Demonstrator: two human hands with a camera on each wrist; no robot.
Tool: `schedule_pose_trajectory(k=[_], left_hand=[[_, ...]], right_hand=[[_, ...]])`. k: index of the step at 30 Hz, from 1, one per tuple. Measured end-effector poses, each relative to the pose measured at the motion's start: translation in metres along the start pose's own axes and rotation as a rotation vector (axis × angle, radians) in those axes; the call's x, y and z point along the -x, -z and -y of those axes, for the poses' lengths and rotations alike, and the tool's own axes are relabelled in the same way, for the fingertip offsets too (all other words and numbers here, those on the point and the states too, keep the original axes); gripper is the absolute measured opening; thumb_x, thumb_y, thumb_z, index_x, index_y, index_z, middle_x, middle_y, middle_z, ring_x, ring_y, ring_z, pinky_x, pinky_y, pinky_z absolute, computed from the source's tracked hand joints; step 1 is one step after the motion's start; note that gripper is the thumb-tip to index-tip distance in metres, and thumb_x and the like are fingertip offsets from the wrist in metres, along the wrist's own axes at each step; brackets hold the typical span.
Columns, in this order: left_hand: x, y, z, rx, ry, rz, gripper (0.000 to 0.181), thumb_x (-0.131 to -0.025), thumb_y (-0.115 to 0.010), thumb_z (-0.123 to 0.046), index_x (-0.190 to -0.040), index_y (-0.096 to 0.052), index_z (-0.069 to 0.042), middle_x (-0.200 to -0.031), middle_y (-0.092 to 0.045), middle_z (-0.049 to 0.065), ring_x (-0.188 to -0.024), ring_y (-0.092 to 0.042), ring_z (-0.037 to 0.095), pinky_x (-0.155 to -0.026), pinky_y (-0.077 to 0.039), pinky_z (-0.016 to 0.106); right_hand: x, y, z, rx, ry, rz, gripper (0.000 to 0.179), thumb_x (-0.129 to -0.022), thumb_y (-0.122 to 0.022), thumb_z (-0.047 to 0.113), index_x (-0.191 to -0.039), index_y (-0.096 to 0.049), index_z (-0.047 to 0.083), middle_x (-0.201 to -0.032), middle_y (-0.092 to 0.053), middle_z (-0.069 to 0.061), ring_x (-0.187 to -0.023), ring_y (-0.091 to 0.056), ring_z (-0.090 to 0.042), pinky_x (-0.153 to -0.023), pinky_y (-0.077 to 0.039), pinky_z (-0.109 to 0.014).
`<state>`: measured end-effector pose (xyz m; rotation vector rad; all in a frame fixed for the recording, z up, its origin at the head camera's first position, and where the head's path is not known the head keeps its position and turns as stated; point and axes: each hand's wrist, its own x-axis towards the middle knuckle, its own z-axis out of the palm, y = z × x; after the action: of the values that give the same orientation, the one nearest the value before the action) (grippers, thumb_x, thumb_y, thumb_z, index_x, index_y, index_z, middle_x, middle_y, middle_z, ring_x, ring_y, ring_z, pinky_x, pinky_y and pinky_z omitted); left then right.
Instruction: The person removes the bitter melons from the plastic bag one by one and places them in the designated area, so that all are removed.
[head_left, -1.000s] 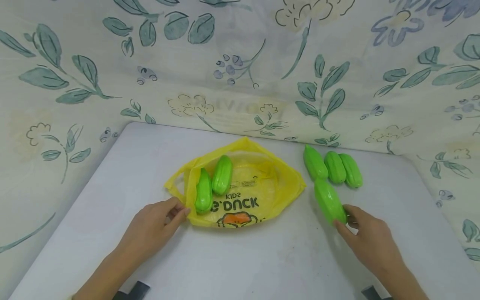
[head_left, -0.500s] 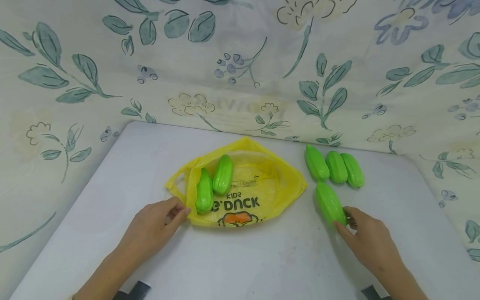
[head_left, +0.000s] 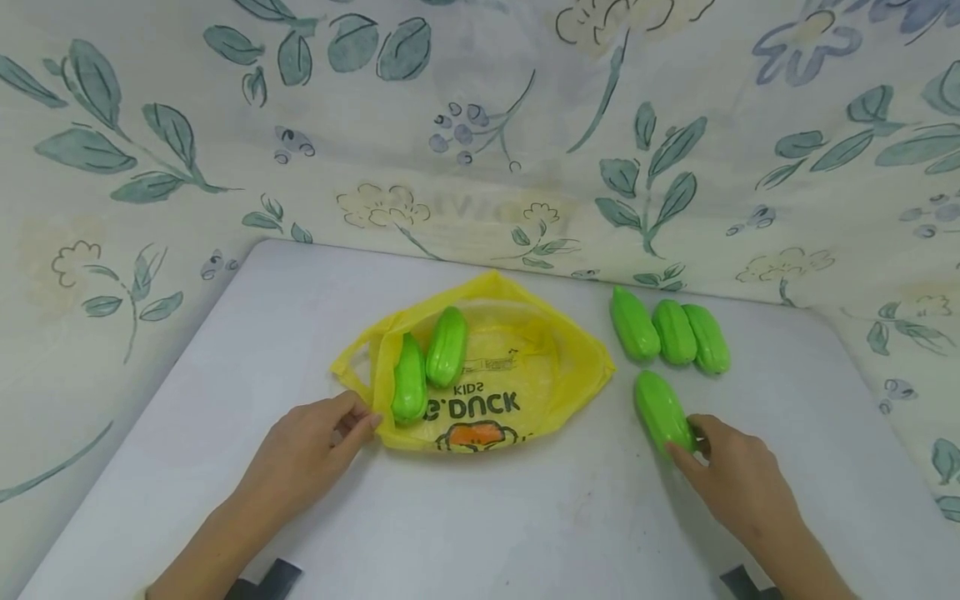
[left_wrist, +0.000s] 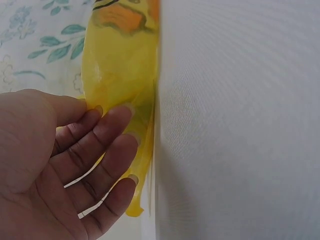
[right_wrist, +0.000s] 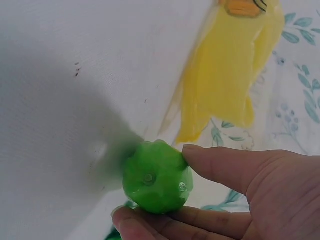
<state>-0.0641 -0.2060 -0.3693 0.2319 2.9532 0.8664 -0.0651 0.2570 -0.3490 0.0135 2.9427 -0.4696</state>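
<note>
The left hand (head_left: pixel 303 450) pinches the edge of one yellow bag (head_left: pixel 491 287), inside which two green gourds (head_left: pixel 446 347) lie. The right hand (head_left: pixel 738 473) grips a third gourd (head_left: pixel 660 407) by its near end; three more gourds (head_left: pixel 674 332) lie beyond it on the white table (head_left: pixel 487 533).

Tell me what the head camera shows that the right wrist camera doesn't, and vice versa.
Only the head view shows the left hand and the two green vegetables inside the yellow bag.

Only the right wrist view shows the small nub on the end of the held vegetable.

Both show the right hand, the held vegetable, the bag, the white table and the floral cloth.
</note>
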Motion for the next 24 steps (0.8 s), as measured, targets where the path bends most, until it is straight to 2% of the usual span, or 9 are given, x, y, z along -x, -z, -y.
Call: schedule_pose_trajectory(k=[10, 17, 24], left_hand=[[-0.001, 0.001, -0.002, -0.005, -0.003, 0.005, 0.013, -0.101, -0.072, -0.027, -0.096, -0.067, -0.016, -0.082, -0.068, -0.011, -0.076, -0.061, 0.008, -0.07, -0.052, 0.036], [-0.001, 0.001, -0.002, -0.002, -0.014, 0.0, 0.013, -0.101, -0.072, -0.027, -0.096, -0.067, -0.017, -0.082, -0.068, -0.012, -0.075, -0.06, 0.008, -0.07, -0.053, 0.036], [-0.002, 0.001, -0.002, -0.005, -0.002, 0.004, 0.013, -0.101, -0.072, -0.027, -0.096, -0.067, -0.016, -0.082, -0.068, -0.011, -0.076, -0.062, 0.008, -0.072, -0.054, 0.037]], right_hand=[[-0.003, -0.001, 0.005, -0.003, -0.002, 0.008, 0.059, -0.098, -0.075, 0.035, -0.131, -0.058, -0.011, -0.112, -0.072, -0.026, -0.098, -0.07, -0.042, -0.078, -0.059, -0.053], [-0.008, -0.001, 0.006, 0.001, -0.028, 0.035, 0.064, -0.098, -0.074, 0.042, -0.133, -0.058, -0.009, -0.114, -0.071, -0.025, -0.098, -0.07, -0.039, -0.076, -0.059, -0.051], [-0.01, -0.002, 0.007, 0.009, -0.022, 0.038, 0.065, -0.098, -0.073, 0.043, -0.132, -0.059, -0.009, -0.111, -0.072, -0.022, -0.092, -0.069, -0.034, -0.073, -0.058, -0.049]])
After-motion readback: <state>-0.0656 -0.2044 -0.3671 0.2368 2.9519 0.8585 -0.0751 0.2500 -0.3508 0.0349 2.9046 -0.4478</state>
